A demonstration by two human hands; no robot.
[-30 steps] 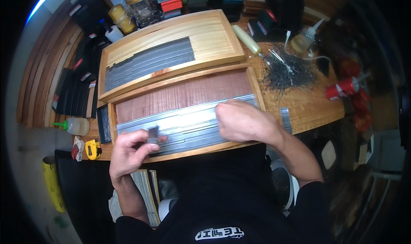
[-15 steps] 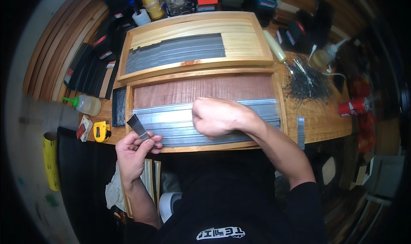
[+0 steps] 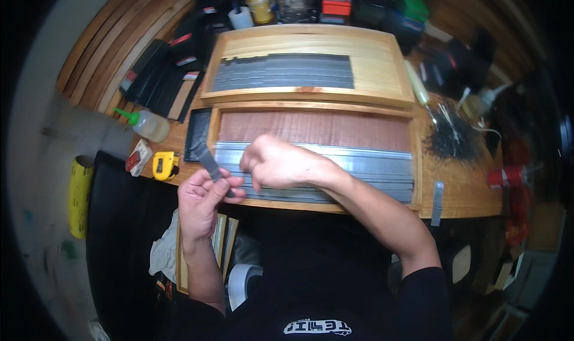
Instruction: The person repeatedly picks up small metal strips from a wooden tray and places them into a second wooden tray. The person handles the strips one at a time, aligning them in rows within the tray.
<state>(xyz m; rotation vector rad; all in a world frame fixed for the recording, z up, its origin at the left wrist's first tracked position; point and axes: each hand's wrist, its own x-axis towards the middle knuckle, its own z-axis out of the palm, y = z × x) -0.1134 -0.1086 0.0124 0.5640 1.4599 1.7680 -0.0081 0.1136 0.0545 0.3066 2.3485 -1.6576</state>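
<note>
My left hand (image 3: 200,197) pinches a short dark grey strip (image 3: 208,161) between thumb and fingers, at the left front corner of the nearer wooden tray (image 3: 317,206). The strip slants up and to the left. Shiny grey strips (image 3: 359,161) lie side by side across the front part of that tray. Above their left half is my right hand (image 3: 269,161), its fingers curled and pointing down and left, close to my left hand. Its fingertips are partly hidden and somewhat blurred, and whatever they hold cannot be made out.
Behind stands a second wooden tray (image 3: 382,54) holding dark grey strips (image 3: 287,72). Left on the bench are a black tray (image 3: 197,132), a yellow tape measure (image 3: 165,165) and a green-tipped bottle (image 3: 149,126). At right lie a pile of dark slivers (image 3: 451,138), a grey strip (image 3: 437,203) and a red can (image 3: 505,178).
My right hand has shifted left along the strips toward my left hand, its fist loosening somewhat. The strip in my left hand has tilted. The whole view has swung, moving the scene rightward.
</note>
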